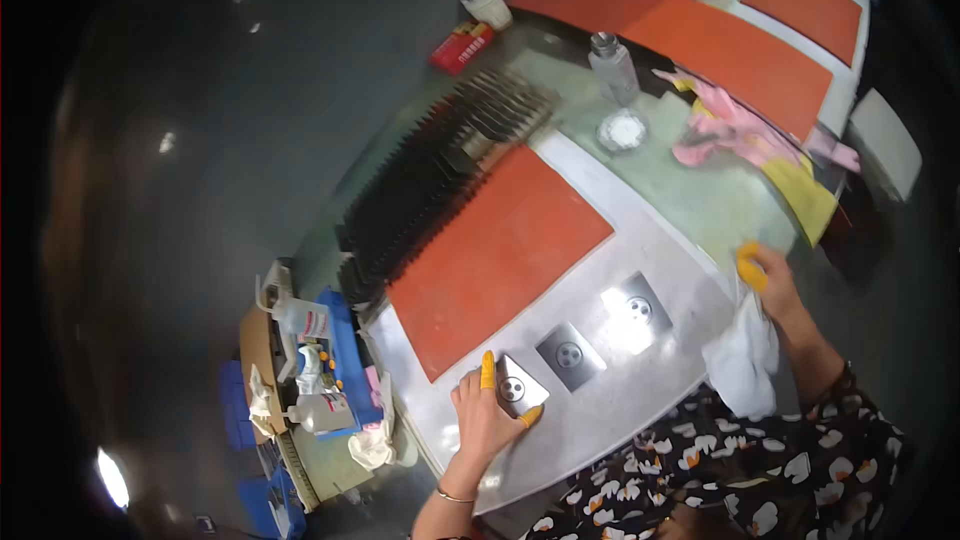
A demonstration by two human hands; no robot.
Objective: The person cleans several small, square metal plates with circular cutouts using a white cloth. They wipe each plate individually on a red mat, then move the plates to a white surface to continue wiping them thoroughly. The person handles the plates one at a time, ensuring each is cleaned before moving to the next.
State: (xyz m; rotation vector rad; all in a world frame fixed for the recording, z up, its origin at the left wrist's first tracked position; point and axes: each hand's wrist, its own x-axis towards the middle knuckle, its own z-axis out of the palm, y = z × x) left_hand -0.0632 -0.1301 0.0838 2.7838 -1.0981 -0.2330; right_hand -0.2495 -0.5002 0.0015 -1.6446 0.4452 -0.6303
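Note:
My left hand (483, 418), with yellow finger cots, grips a small silver rectangular plate (530, 395) by its edges between thumb and forefinger. The plate has a round ring with dark holes, like a phone's back panel, and lies on or just above the whitish work surface (590, 430). Two similar plates, a middle one (585, 367) and a right one (652, 302), lie in a row to its right. My right hand (772, 282), also with a yellow finger cot, is closed on a white cloth (745, 355) that hangs down over the table's right edge.
Beyond the plates lies an orange mat (500, 260), with a black slotted rack (430, 200) behind it. Farther off are a pump bottle (614, 70), a round dish (622, 130) and pink and yellow cloths (730, 130). A blue tray (345, 355) and bottles (322, 412) stand left.

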